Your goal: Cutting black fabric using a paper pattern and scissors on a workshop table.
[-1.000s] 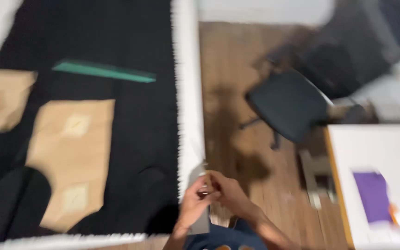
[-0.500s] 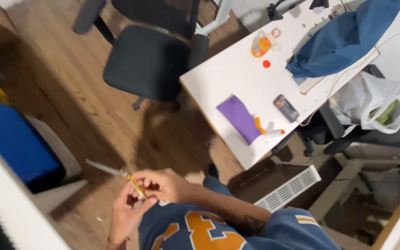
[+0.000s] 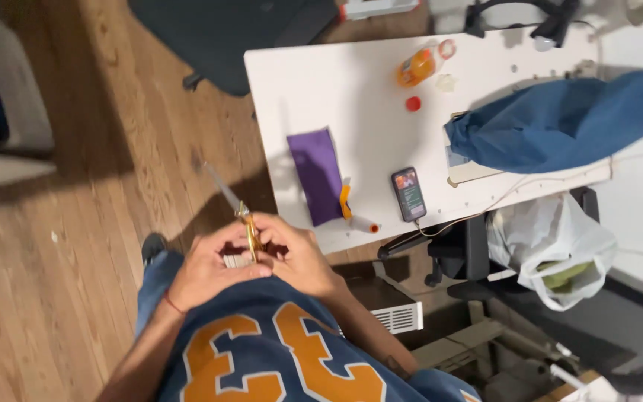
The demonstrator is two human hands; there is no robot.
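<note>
Both my hands meet in front of my blue shirt with orange numerals. My left hand (image 3: 208,268) and my right hand (image 3: 301,253) are closed together around a pair of scissors (image 3: 241,216) with gold handles. Its thin silver blades point up and to the left, over the wooden floor (image 3: 76,223). The handles are partly hidden between my fingers.
A white table (image 3: 314,82) stands ahead, holding a purple cloth (image 3: 318,173), a phone (image 3: 408,193), an orange-handled tool (image 3: 351,210), an orange bottle (image 3: 417,68) and blue fabric (image 3: 567,119). A white plastic bag (image 3: 552,249) hangs at the right. A dark office chair (image 3: 240,33) stands behind.
The view swung from a black rug to the white table. My hands stayed together on the scissors throughout, and the table now fills the upper right.
</note>
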